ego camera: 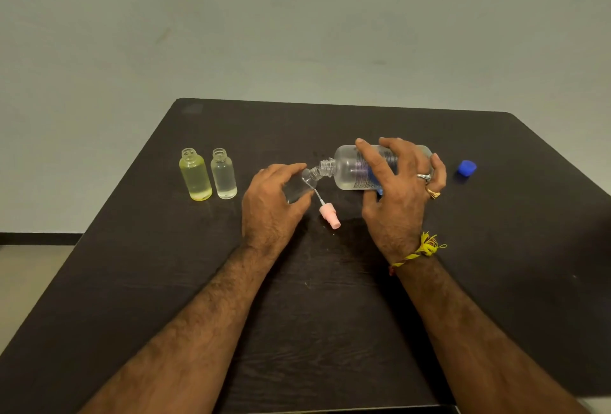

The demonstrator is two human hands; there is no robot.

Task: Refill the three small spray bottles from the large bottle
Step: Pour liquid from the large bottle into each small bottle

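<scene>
Head view: right hand (398,195) grips large bottle (347,167), left hand (274,202) grips small bottle (302,183); pink sprayer (330,214) between

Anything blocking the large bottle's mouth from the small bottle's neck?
Nothing visible. The large bottle is uncapped, its mouth tipped right at the open neck of the small bottle in the left hand. The pink sprayer lies on the table below.

Large bottle (350,167) tipped mouth-to-mouth against small bottle (302,183), both hand-held.
</scene>
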